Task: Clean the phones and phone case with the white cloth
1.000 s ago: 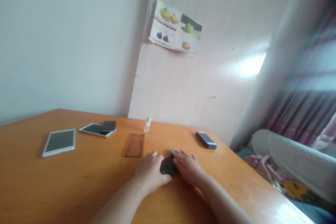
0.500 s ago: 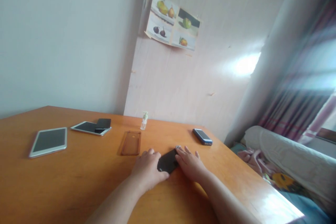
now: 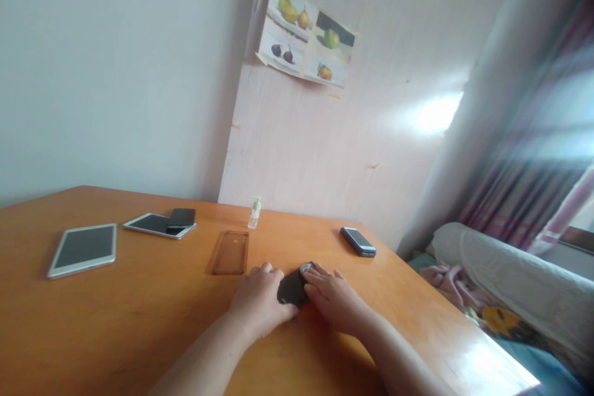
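A dark smartphone [image 3: 293, 288] lies on the wooden table in front of me. My left hand [image 3: 260, 297] grips its left end, thumb along the near edge and fingers curled at the far side. My right hand [image 3: 335, 298] is over its right end, fingers pressed down on a small whitish wad [image 3: 306, 268] that looks like tissue or cloth. Much of the wad and the phone's right part is hidden under those fingers. To the left of my hands rests a brown translucent phone case [image 3: 231, 253], apart from both.
On the table [image 3: 139, 334] are a white tablet [image 3: 83, 249], a second tablet [image 3: 148, 224] with a black phone [image 3: 182, 218] on it, a pump bottle [image 3: 255, 213] near the wall, and a phone in a blue case [image 3: 358, 241] at right. Bedding [image 3: 455, 284] lies beyond the right edge.
My right hand has slid a little left across the phone, with the whitish wad under its fingers. My left hand stays on the phone's left end.
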A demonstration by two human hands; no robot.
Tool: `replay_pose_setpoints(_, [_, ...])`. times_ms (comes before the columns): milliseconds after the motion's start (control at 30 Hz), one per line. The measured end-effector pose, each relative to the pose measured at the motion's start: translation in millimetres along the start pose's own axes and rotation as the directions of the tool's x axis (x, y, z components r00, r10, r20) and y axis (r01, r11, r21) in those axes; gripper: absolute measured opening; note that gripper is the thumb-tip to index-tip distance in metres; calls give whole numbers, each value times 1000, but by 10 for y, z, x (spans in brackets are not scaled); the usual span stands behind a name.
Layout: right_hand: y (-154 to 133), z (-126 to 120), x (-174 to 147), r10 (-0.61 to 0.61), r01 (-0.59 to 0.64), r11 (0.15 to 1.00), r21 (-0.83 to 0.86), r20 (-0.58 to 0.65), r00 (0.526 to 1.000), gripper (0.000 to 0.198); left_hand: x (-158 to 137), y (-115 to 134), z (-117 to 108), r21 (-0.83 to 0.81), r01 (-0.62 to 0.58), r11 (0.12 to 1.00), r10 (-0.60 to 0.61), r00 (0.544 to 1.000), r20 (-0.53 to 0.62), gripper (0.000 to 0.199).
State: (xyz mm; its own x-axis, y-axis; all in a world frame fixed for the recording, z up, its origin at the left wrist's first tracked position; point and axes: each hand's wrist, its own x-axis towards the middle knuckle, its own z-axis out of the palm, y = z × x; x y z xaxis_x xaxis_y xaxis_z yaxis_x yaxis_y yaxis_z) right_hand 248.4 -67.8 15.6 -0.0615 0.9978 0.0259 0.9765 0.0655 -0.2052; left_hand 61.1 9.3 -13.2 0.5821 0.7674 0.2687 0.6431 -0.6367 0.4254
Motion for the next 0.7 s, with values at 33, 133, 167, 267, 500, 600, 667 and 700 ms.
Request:
replay_pose_setpoints(33, [-35,-8,-19,-75,75,997,27,12,997,48,-2,-2,3,-6,3,1000,-3,1000,0,42])
replay_pose_setpoints(133, [-79,-31,-40,-114,113,993,39,28,993,47,-10,-7,4,-14,5,1000,-5,1000,1,43])
replay_pose_setpoints(167, [-62,-36,-34,-55,55,998,19,22,998,47,-11,-6,2,-9,4,1000,-4,1000,2,43])
replay_pose_setpoints(267, [26,-43,-14,124,-125,991,-37,-26,992,47,-11,1,-10,8,-4,1000,4,1000,6,41])
replay_pose_setpoints(500, [20,-62,-71,-103,102,992,70,4,995,42,-19,19,-32,2,5,1000,-5,1000,8,40])
replay_pose_setpoints(600, [98,-72,-56,53,-53,999,2,-33,998,43,-20,19,-35,11,-1,1000,1,1000,14,40])
replay_pose_setpoints(667, [159,-79,-49,139,-140,990,-27,-56,989,44,-18,18,-34,16,-2,1000,2,1000,18,40])
replay_pose_setpoints(700, [177,-83,-51,137,-138,990,-24,-56,989,43,-16,17,-32,16,-2,1000,2,1000,18,41])
